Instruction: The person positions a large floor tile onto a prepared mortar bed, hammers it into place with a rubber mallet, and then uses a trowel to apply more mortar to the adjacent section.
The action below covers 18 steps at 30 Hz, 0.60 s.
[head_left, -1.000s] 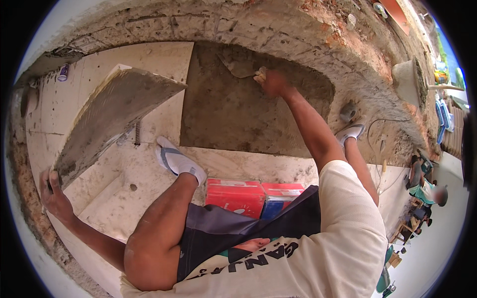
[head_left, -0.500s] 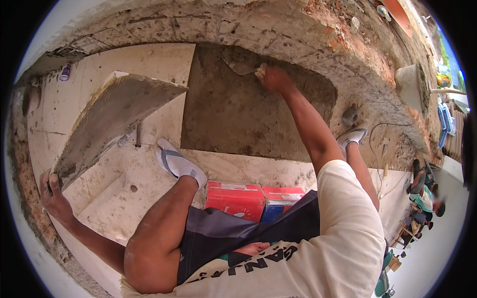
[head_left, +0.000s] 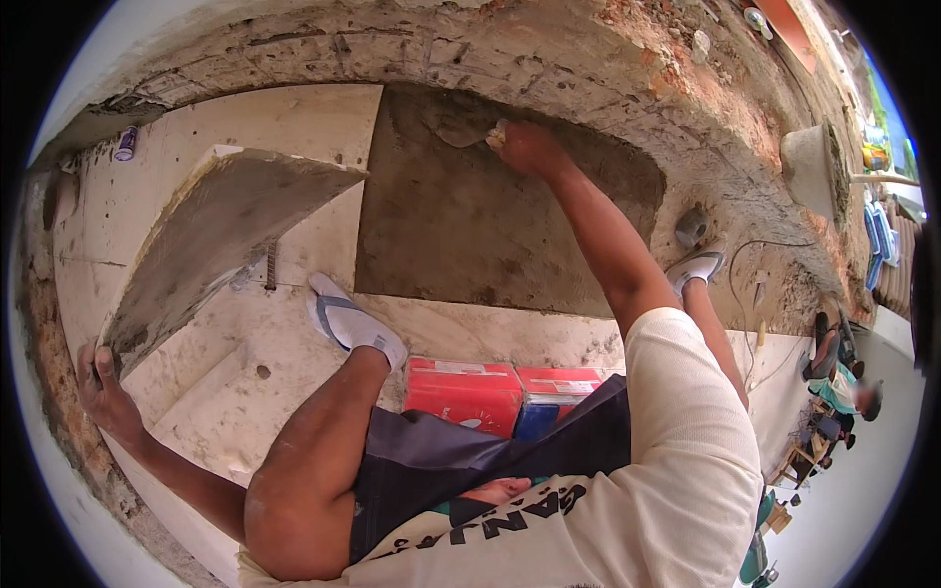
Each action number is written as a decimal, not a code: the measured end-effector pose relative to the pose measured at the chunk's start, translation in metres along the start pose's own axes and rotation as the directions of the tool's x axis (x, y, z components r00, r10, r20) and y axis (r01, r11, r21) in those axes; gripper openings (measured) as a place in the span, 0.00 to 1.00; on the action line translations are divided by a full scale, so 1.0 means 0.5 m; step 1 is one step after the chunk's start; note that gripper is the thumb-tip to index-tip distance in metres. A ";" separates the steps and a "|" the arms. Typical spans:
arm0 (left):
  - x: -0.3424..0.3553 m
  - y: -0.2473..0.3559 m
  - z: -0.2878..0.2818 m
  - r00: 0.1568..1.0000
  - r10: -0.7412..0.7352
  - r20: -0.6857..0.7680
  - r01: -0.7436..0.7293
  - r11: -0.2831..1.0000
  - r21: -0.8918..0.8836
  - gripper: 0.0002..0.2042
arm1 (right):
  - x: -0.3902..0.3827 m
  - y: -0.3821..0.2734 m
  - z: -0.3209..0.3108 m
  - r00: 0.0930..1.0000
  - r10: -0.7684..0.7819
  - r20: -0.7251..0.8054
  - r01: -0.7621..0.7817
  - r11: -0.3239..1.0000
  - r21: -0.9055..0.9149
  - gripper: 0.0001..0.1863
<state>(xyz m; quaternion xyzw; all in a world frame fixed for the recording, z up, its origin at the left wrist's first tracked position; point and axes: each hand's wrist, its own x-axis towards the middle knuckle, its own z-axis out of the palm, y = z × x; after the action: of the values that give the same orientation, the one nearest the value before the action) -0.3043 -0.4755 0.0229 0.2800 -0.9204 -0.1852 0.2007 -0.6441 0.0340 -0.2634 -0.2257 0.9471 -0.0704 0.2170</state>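
Note:
My left hand [head_left: 108, 392] grips the lower-left corner of a large tile [head_left: 221, 220], lifted at an angle, its visible face smeared with grey mortar. My right hand [head_left: 524, 147] is closed on the handle of a trowel [head_left: 456, 130], whose blade lies on the dark wet mortar bed [head_left: 451, 225] near its far edge. A pale laid tile [head_left: 328, 108] borders the mortar on the left. My feet in white socks and flip-flops [head_left: 353, 323] are at the near-left and right of the mortar patch.
Red boxes [head_left: 461, 392] lie between my legs. A rough wall edge [head_left: 470, 49] curves along the back. At right are a dirty bucket [head_left: 812, 171], a cable [head_left: 740, 284], a grey round object [head_left: 691, 225] and a seated person [head_left: 838, 377]. A purple can [head_left: 125, 144] is at left.
My right hand has moved slightly left and up with the trowel. The raised tile has shifted very slightly leftward and down at my left hand.

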 end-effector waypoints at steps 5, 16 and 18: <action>-0.006 -0.012 0.005 1.000 0.016 -0.012 -0.016 1.000 -0.008 0.20 | 0.011 -0.016 0.017 0.996 0.076 -0.047 -0.078 0.996 -0.050 0.23; 0.014 0.040 -0.006 0.998 0.065 0.002 -0.064 0.981 0.181 0.24 | -0.169 0.022 -0.091 0.979 0.165 -0.122 -0.147 0.979 0.141 0.24; 0.002 0.014 0.009 0.999 0.031 0.007 -0.032 0.989 0.147 0.26 | -0.251 0.050 -0.153 0.974 0.200 -0.109 -0.182 0.971 0.156 0.23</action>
<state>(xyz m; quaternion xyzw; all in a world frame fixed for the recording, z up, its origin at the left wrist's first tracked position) -0.3102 -0.4696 0.0224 0.2791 -0.9363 -0.1141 0.1801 -0.5873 0.1164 -0.1530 -0.1122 0.9684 -0.1316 0.1796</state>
